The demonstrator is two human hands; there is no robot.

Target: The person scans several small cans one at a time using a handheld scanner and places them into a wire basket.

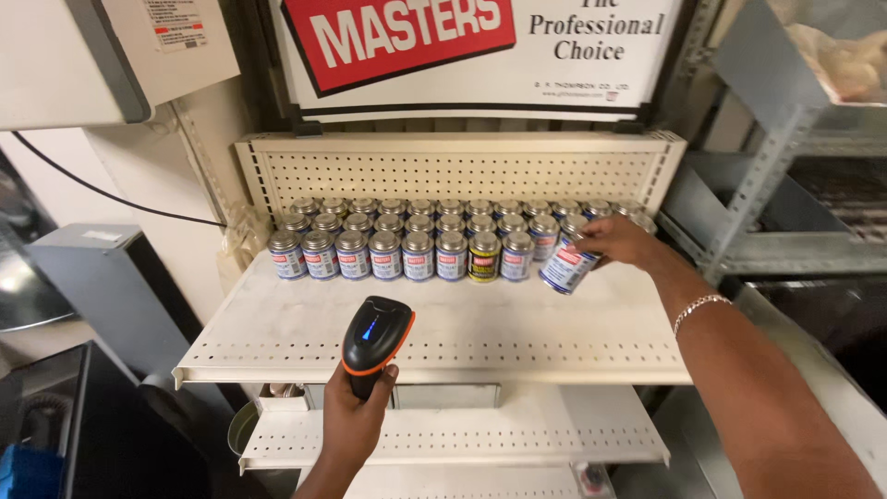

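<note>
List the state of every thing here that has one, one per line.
Tilted can: gripped by the right hand, leaning off upright at the front row's right end.
Scanner: held up in the left hand, blue light on.
Yellow can: upright, lid on.
Other cans: upright in rows, lids on.
Shelf: front part bare.

The small can, silver-lidded with a blue, white and red label, sits tilted in the right hand's fingers, its lid toward the palm and its base pointing down-left. The black handheld scanner with orange trim stands upright in the left hand's fist, its head above the fingers.
</note>
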